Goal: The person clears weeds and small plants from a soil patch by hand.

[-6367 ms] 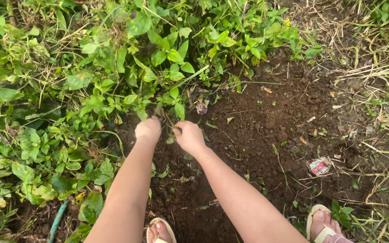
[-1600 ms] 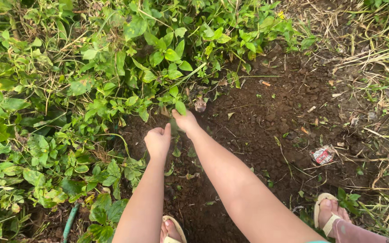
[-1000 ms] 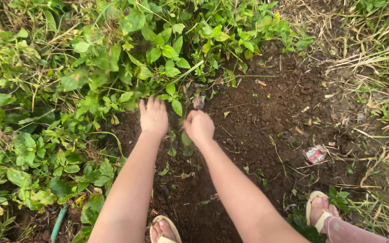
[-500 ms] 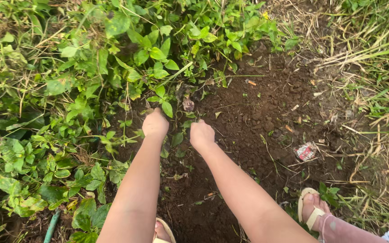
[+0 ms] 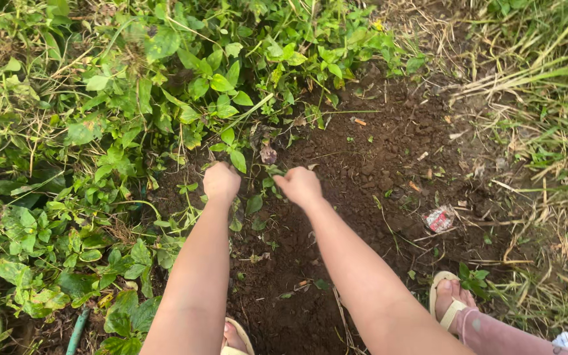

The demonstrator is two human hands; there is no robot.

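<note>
Outdoors, bare dark soil (image 5: 369, 190) fills the frame's centre, leafy weeds (image 5: 165, 118) upper left, dry grass (image 5: 547, 131) right. Left hand (image 5: 221, 181) is fisted, right hand (image 5: 300, 187) curled, both at weed stems mid-frame.

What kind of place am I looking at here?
Likely an outdoor garden plot or field edge: bare dark soil, a dense patch of leafy green weeds, and dry grass alongside. Both hands work at the weeds' edge.

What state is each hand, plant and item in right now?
Left hand: fisted at the weeds' edge.
Right hand: closed around small green stems.
Weeds: rooted, dense, green.
Soil: bare, loose, dark.
Wrapper: crumpled on the soil.
Sandals: on the feet.
</note>
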